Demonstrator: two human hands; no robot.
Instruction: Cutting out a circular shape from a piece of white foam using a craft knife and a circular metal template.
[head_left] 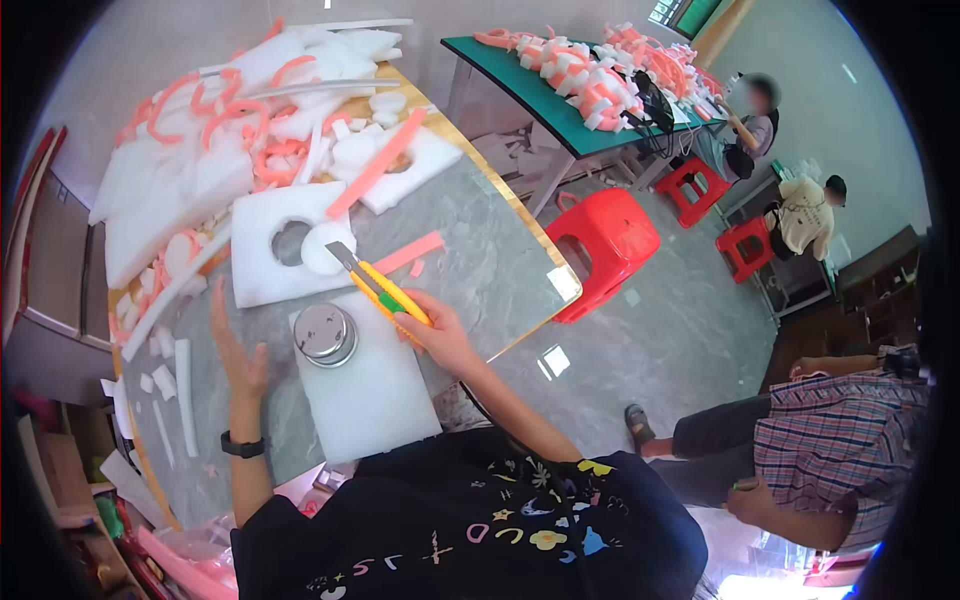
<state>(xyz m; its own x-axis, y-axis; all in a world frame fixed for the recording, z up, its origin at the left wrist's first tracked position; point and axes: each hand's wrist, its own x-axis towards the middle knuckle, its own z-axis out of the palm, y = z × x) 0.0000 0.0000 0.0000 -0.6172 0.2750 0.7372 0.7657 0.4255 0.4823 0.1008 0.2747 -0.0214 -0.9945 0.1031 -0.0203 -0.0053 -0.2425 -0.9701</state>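
Note:
My right hand [440, 333] grips a yellow utility knife [397, 293] with a green slider. Its blade is out and points up and left, over the edge of a white foam disc [322, 252]. Beside the disc lies a white foam sheet [258, 283] with a round hole cut in it. My left hand [236, 350] is raised over the table at the left, fingers stretched, holding nothing. Between my hands a round silver metal tin [326, 333] stands on another white foam sheet [378, 415] near me. A pink foam strip [418, 250] lies past the knife.
White foam sheets [180, 185] and pink offcuts pile at the table's far left. Behind the grey table [490, 270] stands a green table [470, 52] heaped with pink and white foam pieces. Red stools [612, 235] are at the right. A person in plaid [830, 430] stands close by; others sit further back.

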